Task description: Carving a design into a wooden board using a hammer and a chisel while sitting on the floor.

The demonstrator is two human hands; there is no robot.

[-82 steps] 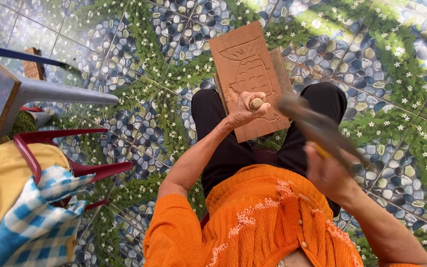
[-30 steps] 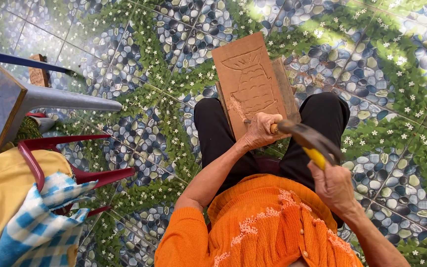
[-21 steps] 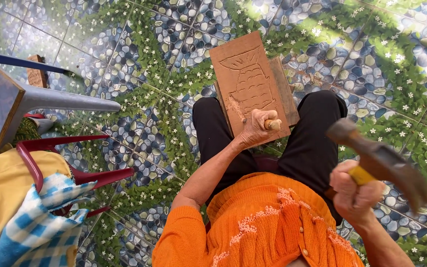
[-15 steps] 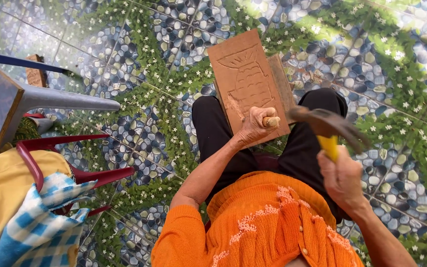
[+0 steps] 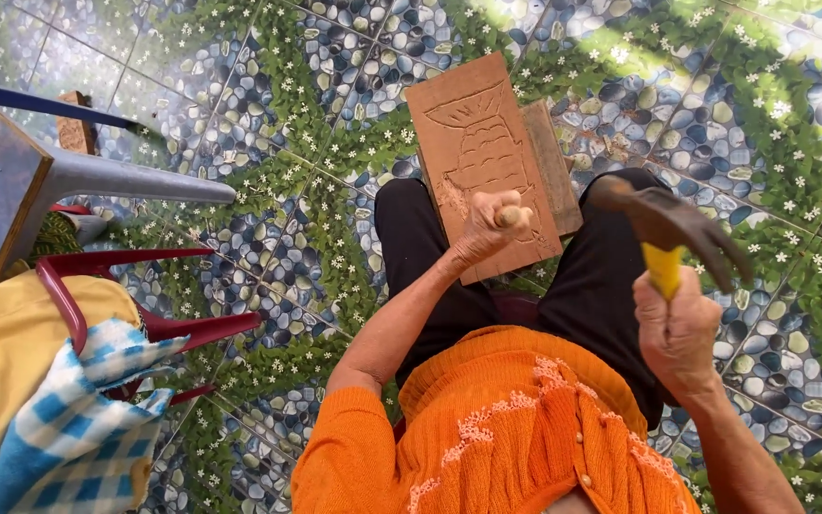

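Above the carved board (image 5: 487, 162), hammer (image 5: 670, 221) now raised off chisel (image 5: 512, 216), both fists clamped.

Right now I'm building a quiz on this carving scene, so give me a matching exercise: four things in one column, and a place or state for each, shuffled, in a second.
Things:
1. hammer
2. chisel
3. carved wooden board
4. blue checked cloth

Places or states:
A. resting on the lap, leaning away from the person
B. raised in the right hand
C. lying on yellow fabric at the left
D. gripped in the left hand, against the board

Pairs: 1-B, 2-D, 3-A, 4-C
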